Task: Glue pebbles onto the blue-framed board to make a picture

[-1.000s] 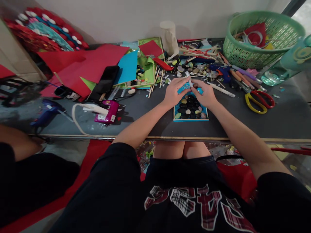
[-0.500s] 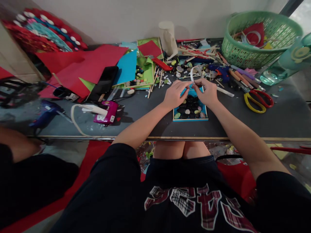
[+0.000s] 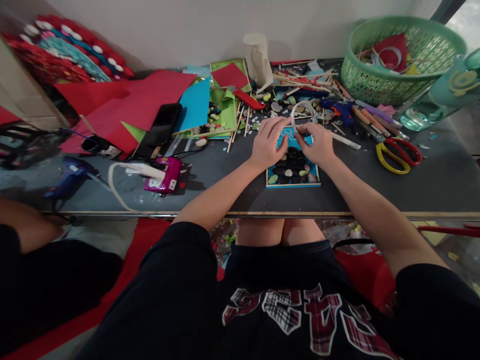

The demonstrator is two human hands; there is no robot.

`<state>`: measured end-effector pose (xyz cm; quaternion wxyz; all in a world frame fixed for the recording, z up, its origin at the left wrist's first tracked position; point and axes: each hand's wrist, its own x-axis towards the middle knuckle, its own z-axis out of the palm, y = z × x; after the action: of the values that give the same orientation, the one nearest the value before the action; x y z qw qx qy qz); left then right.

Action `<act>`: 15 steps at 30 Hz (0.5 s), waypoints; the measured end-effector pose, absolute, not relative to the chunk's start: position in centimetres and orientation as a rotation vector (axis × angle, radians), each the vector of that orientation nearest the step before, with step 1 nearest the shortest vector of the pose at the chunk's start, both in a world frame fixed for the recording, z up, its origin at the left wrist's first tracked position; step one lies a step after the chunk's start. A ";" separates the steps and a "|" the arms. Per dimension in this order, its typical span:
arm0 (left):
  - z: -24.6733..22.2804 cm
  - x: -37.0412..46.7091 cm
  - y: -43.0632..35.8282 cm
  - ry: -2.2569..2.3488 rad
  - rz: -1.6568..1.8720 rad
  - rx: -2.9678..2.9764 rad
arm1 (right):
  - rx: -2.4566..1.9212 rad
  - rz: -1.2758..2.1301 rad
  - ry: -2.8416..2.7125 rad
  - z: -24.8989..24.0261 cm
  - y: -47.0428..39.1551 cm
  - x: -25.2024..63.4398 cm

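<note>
A seated person is bending a thin white strip (image 3: 300, 107) into an arch above the far end of a blue-framed square board (image 3: 293, 167) filled with dark and pale pebbles, lying flat on the grey tabletop (image 3: 431, 180). The right hand (image 3: 318, 142) is pinching the strip's near end, thumb and forefinger closed on it, with the wrist angling in from the right. The left hand (image 3: 267, 142) is meeting it from the other side, fingers extended and slightly spread toward the strip; whether they are gripping the strip or only touching it cannot be told. The loop is rising away from both sets of fingertips, toward the wall, its span running left to right across the board's far edge. Both hands are equally close to it, hovering over the board, forearms converging from the table's near edge.

Yellow-and-red-handled scissors (image 3: 399, 154) are lying well to the right, a green plastic basket (image 3: 401, 55) is standing at the far right corner, and red and blue paper sheets (image 3: 150, 100) are sprawling to the left beside a magenta device (image 3: 167, 172).
</note>
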<state>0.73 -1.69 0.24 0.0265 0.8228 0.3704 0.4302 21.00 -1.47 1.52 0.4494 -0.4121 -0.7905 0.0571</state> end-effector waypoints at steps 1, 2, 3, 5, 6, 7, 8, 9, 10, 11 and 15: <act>0.2 0.7 -1.7 1.128 1.334 2.532 | -1.030 0.142 -1.957 1.5 -1.5 21.0; 0.1 0.7 -1.6 1.105 1.329 2.525 | -1.040 0.143 -1.963 1.6 -1.5 21.0; 0.1 0.7 -1.6 1.082 1.315 2.522 | -1.049 0.143 -1.969 1.6 -1.6 21.0; 0.1 0.8 -1.7 1.047 1.277 2.516 | -1.063 0.136 -1.976 1.6 -1.6 21.0; 0.1 0.8 -1.7 1.040 1.259 2.513 | -1.070 0.133 -1.976 1.6 -1.6 21.0; 0.1 0.8 -1.7 1.038 1.245 2.511 | -1.074 0.131 -1.974 1.6 -1.6 21.0; 0.1 0.9 -1.7 1.039 1.236 2.510 | -1.073 0.127 -1.969 1.5 -1.6 21.0; 0.0 0.9 -1.6 1.041 1.236 2.511 | -1.063 0.118 -1.965 1.5 -1.6 20.9; 0.0 0.9 -1.5 1.038 1.244 2.513 | -1.047 0.104 -1.962 1.5 -1.6 20.9; -0.1 0.9 -1.4 1.028 1.262 2.517 | -1.028 0.086 -1.960 1.4 -1.6 20.8; -0.5 0.9 -0.9 0.894 1.376 2.561 | -0.995 0.024 -1.959 1.3 -1.6 20.7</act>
<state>0.93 -0.94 -0.52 0.0498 0.8409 0.2936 0.4519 20.74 -1.59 1.28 0.4546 -0.4034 -0.7940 0.0096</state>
